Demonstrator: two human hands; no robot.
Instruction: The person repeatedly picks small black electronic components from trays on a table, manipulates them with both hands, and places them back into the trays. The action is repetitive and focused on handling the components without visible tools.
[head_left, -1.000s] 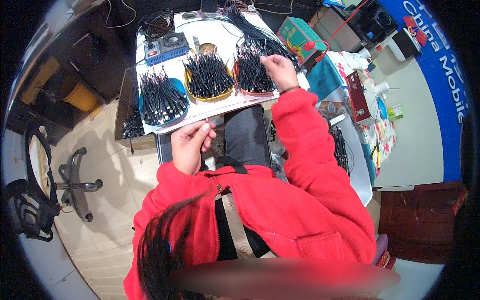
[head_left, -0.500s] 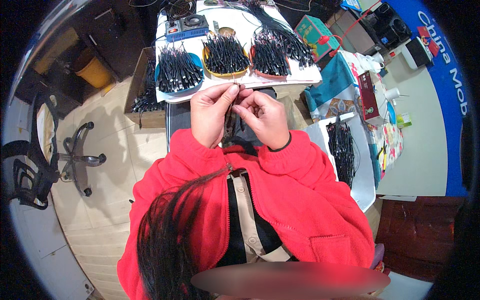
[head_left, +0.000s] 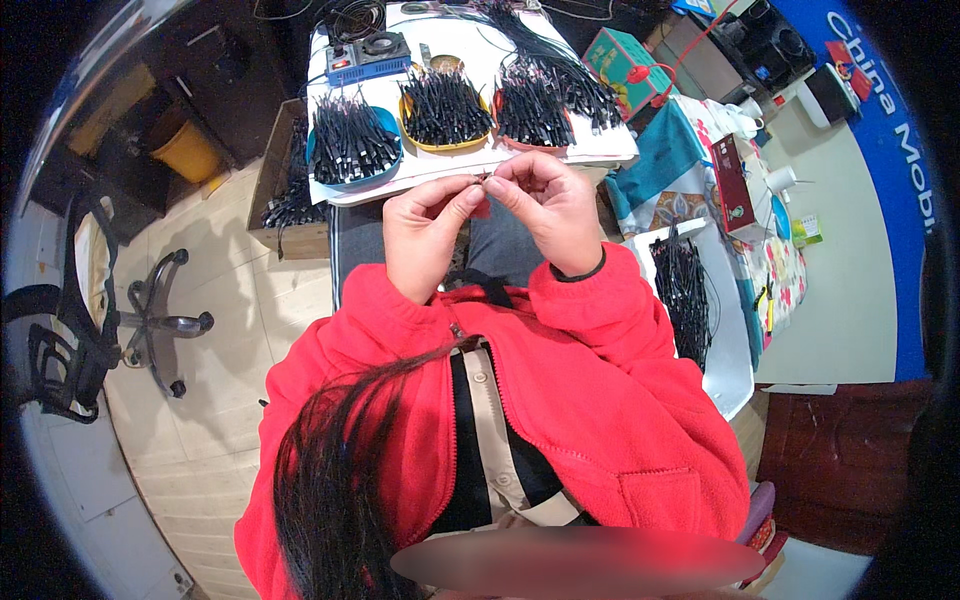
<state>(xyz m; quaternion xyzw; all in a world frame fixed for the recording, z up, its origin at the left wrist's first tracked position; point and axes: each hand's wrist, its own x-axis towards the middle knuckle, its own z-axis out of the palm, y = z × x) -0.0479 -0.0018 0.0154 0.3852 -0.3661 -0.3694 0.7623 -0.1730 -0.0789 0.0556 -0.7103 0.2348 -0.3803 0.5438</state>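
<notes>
My left hand [head_left: 428, 232] and my right hand [head_left: 548, 208] meet just before the near edge of the white table [head_left: 600, 160], thumbs and forefingers pinched together. Whatever sits between the fingertips is too small and covered to name. Beyond them, short black cables [head_left: 352, 145] with metal plug ends fill a blue bowl [head_left: 396, 128]. More black cables [head_left: 445, 108] heap up in a yellow bowl [head_left: 452, 146], and another bunch [head_left: 532, 105] lies in an orange-red bowl [head_left: 535, 147].
Long black cables [head_left: 575, 75] spread over the table behind the bowls. A blue device with knobs [head_left: 368, 62] stands at back left. Left of the table is a cardboard box [head_left: 268, 200] of cables; at right, a white foam tray [head_left: 735, 370] holds a cable bundle [head_left: 683, 300].
My right hand has risen slightly and turned, its fingertips now against the left's. The dark strands that hung between my hands no longer show there.
</notes>
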